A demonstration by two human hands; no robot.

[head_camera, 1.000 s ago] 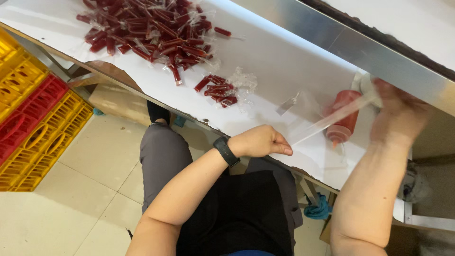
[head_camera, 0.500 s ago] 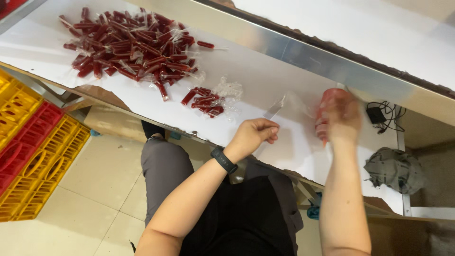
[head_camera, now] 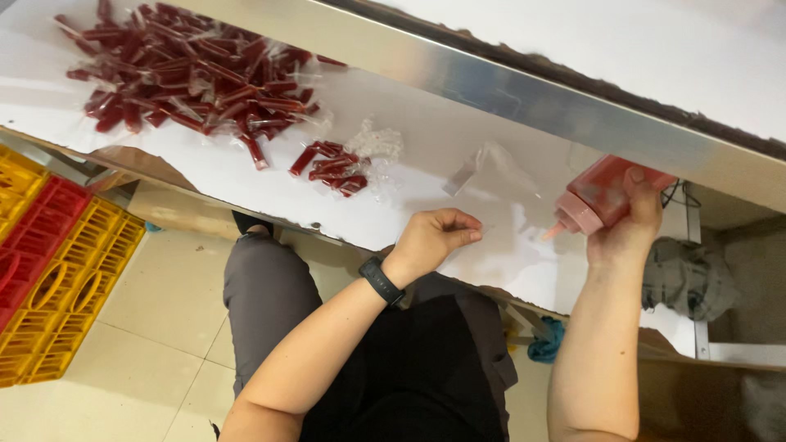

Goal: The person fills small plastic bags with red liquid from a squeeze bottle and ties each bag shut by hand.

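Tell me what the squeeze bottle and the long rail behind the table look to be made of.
Squeeze bottle, held in the right hand: likely soft translucent plastic, red filling showing through, with a pink nozzle cap. Rail: apparently brushed metal, grey with a dull sheen and soft reflections.

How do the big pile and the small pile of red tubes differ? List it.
The big pile holds many tubes, spread wide at the table's far left; the small pile holds only a handful, bunched tight, nearer the left hand. Both are dark red tubes in clear wrap on the white table.
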